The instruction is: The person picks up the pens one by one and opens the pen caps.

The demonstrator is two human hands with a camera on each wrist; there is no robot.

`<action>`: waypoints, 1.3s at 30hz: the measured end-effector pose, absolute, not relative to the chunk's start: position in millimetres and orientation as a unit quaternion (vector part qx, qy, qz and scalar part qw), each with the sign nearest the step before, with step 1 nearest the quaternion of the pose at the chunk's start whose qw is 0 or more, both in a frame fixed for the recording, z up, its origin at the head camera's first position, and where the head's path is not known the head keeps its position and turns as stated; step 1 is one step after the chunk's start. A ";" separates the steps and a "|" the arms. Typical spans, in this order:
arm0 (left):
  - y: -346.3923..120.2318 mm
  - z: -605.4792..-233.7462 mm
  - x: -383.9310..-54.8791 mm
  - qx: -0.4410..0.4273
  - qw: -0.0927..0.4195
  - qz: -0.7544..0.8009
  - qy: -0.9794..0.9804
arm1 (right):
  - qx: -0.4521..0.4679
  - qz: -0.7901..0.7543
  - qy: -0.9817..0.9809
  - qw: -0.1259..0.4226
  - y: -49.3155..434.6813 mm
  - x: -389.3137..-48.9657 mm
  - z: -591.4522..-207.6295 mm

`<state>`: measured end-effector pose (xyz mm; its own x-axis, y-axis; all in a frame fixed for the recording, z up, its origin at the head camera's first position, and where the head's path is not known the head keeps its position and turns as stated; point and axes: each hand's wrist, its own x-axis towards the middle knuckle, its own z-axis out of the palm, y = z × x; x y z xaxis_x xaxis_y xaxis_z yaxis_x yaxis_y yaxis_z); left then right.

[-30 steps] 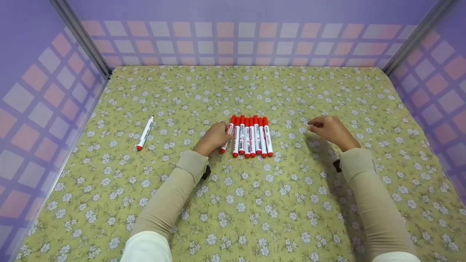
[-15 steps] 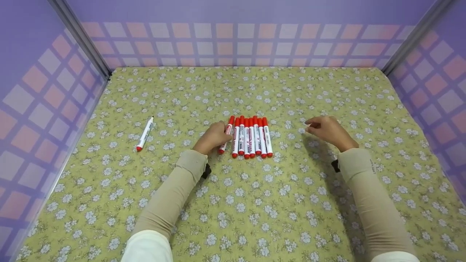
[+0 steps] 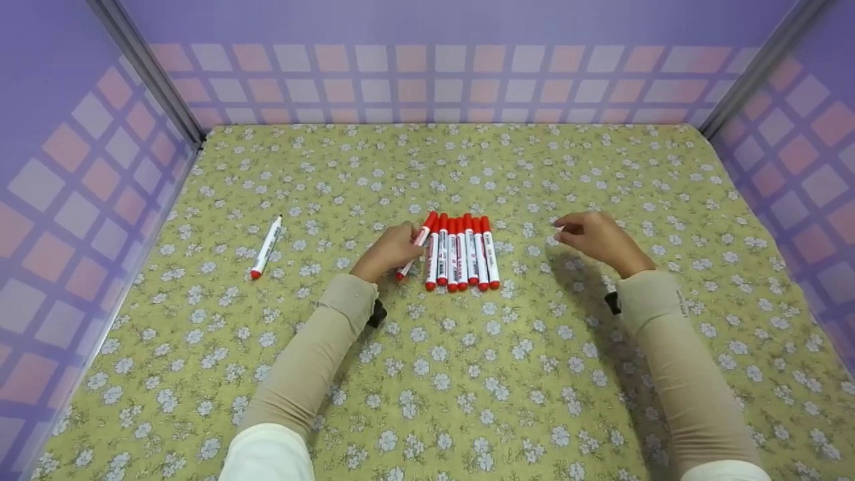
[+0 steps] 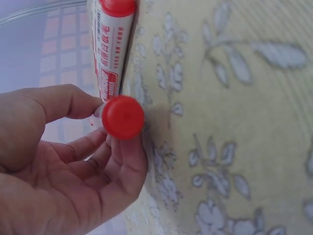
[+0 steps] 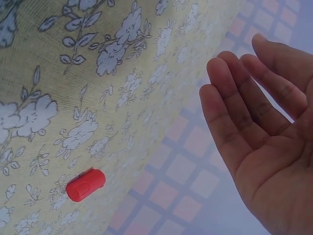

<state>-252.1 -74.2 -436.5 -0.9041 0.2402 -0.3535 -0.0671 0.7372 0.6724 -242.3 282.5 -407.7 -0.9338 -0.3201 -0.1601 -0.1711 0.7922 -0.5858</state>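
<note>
In the head view my left hand (image 3: 389, 252) pinches a white marker (image 3: 423, 235) with red ends, at the left of the row. That marker leans, its capped top against the row's first cap and its lower end apart. The left wrist view shows its round red end (image 4: 123, 117) between thumb and fingers. Beside it, several red-capped markers (image 3: 461, 257) lie side by side. My right hand (image 3: 604, 242) hovers over the cloth to the right, fingers loosely bent and holding nothing. A loose red cap (image 5: 86, 185) lies on the cloth in the right wrist view; the head view does not show it.
An uncapped white marker (image 3: 266, 248) with a red end lies alone at the left, dark tip away from me. Floral yellow cloth (image 3: 441, 374) covers the table. Purple checkered panels (image 3: 427, 73) wall its back and both sides.
The marker in my left hand has tilted more: its top now touches the row and its lower end has swung left. My right hand has drifted slightly left.
</note>
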 end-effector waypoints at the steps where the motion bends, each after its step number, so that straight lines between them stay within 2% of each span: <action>1: -73.8 -435.9 -251.5 0.049 0.217 0.359 0.906 | -0.132 -0.295 0.938 0.125 282.1 -242.4 -407.7; 15: -67.6 -425.1 -248.5 0.064 0.220 0.370 0.900 | -0.163 -0.281 0.938 0.121 269.1 -240.0 -400.3; 23: -63.0 -417.8 -245.9 0.120 0.163 0.357 0.912 | -0.185 -0.286 0.935 0.102 255.9 -237.9 -391.7; 31: -54.3 -415.2 -240.1 0.172 0.138 0.311 0.925 | -0.221 -0.269 0.934 0.080 238.5 -232.3 -382.4; 39: -48.7 -407.9 -232.3 0.231 0.084 0.282 0.928 | -0.258 -0.245 0.933 0.055 221.1 -227.9 -375.6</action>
<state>-232.3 -48.7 -407.9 -0.8796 0.4751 -0.0253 0.3808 0.7348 0.5613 -227.9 221.1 -375.6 -0.8605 -0.5089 0.0244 -0.4551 0.7463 -0.4857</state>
